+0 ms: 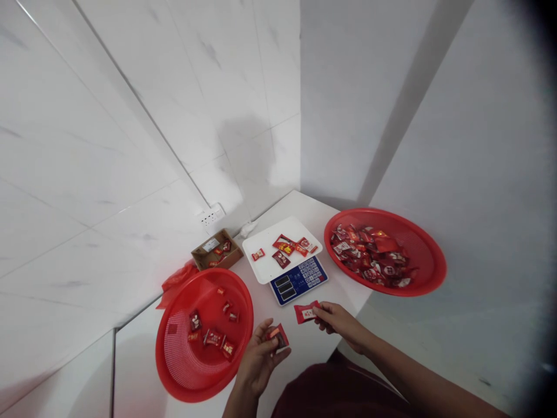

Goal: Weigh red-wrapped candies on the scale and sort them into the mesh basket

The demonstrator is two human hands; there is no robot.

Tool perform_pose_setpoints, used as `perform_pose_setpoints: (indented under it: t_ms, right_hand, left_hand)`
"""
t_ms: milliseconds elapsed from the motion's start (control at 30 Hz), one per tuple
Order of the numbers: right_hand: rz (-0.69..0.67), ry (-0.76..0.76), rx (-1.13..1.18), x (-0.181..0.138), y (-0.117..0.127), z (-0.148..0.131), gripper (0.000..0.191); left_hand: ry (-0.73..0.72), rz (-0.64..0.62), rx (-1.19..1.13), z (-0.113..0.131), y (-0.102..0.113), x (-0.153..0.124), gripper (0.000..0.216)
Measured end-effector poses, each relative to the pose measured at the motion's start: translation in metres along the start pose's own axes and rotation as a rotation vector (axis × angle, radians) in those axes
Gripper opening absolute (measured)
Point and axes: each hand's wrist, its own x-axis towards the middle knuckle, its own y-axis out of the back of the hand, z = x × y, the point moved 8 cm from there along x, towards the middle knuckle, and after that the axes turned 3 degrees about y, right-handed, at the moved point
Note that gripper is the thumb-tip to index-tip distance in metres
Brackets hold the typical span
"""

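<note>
In my left hand (261,357) lies a small wrapped sweet (279,335) with a dark red wrapper, held between thumb and fingers. My right hand (335,318) pinches one end of a flat red packet (304,313) with a pale label. Both hands are above the white table, in front of a blue-faced weighing scale (287,293). On the scale's white tray (261,271) several red packets lie spread out. The left hand is beside the rim of a red plastic basket (249,290) with several small packets inside.
A wider red basket (439,261) at the right holds a heap of red packets. Behind the left basket stands an open cardboard box (202,259) with packets in it, next to a red plastic bag (174,283). A wall socket (212,215) sits above the table (300,203).
</note>
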Motion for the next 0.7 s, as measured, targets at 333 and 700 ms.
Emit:
perform_pose_setpoints:
  t_ms: [333,700]
  right_hand:
    - [-0.013,0.001,0.000,0.0011,-0.0011,0.0018,0.035]
    - [-0.001,-0.012,0.001,-0.0018,-0.0013,-0.0025,0.034]
  left_hand:
    - [-0.014,-0.038,0.032,0.0001,-0.0075,-0.0029,0.041]
    - [0.040,0.076,0.065,-0.0027,-0.0001,-0.0031,0.029]
